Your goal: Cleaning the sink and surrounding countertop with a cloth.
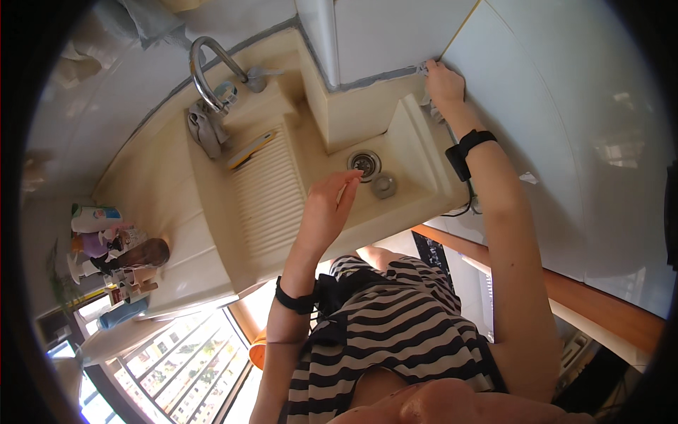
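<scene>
My left hand (pixel 329 201) hovers over the cream sink (pixel 357 215), its loosely bent fingers near the metal drain (pixel 364 165) with nothing visible in them. Beside the drain lies a round grey strainer or plug (pixel 383 185). Far to the right, my right hand (pixel 445 85) presses a crumpled grey cloth (pixel 423 68) into the corner where the sink's back edge meets the tiled wall. Some of the cloth hangs below that palm, and my fingers partly hide it.
A chrome faucet (pixel 201 74) arches over the left side. Next to it a grey rag (pixel 205 130) is draped, and a yellow-handled brush or tool (pixel 251 150) rests on the ribbed washboard (pixel 272 194). Several bottles (pixel 95 218) stand at far left. A white pipe (pixel 328 42) rises behind.
</scene>
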Action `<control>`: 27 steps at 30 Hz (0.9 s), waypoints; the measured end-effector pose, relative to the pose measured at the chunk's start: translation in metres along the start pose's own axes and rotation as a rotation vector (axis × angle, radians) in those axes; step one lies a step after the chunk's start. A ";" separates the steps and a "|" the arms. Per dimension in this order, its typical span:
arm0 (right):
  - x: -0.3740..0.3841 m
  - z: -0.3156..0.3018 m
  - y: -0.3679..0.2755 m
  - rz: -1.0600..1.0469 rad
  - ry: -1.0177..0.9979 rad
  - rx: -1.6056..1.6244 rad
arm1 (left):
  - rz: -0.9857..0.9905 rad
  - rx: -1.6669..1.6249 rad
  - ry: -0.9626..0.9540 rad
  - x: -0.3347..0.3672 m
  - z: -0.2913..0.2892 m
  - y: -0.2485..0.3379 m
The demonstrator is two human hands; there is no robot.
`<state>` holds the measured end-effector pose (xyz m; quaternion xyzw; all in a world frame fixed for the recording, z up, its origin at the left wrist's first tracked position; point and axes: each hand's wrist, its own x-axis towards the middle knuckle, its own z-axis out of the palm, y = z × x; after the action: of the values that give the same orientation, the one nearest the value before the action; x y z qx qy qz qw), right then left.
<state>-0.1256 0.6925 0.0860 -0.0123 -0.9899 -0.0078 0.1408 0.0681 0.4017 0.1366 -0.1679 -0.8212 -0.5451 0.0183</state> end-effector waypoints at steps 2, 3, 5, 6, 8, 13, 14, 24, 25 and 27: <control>-0.005 0.017 -0.012 0.043 0.036 0.043 | -0.018 -0.011 -0.006 -0.002 0.001 -0.003; -0.009 0.024 -0.031 0.078 0.071 0.096 | -0.021 -0.003 0.006 -0.004 0.000 -0.005; -0.033 0.028 -0.084 -0.120 0.229 0.228 | -0.031 0.014 0.022 -0.007 -0.001 -0.007; -0.039 0.032 -0.104 -0.211 0.218 0.294 | -0.047 -0.004 0.012 -0.004 0.001 -0.002; -0.044 0.032 -0.129 -0.302 0.210 0.372 | -0.066 -0.008 0.002 0.001 -0.002 0.006; -0.034 0.018 -0.095 0.024 -0.133 0.609 | -0.055 0.090 0.024 0.003 -0.024 0.011; -0.025 0.019 -0.067 -0.022 -0.098 0.364 | -0.054 0.098 0.032 0.001 -0.028 0.013; -0.037 0.019 -0.098 0.090 0.058 0.474 | -0.204 0.022 0.095 -0.013 -0.035 -0.008; -0.046 0.031 -0.117 -0.033 0.105 0.515 | -0.213 0.005 0.072 -0.008 -0.032 -0.007; -0.049 0.032 -0.136 -0.148 0.155 0.551 | -0.215 0.045 0.009 0.003 -0.025 0.000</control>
<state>-0.0910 0.5559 0.0399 0.0994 -0.9393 0.2498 0.2130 0.0613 0.3800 0.1479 -0.0761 -0.8464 -0.5262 -0.0326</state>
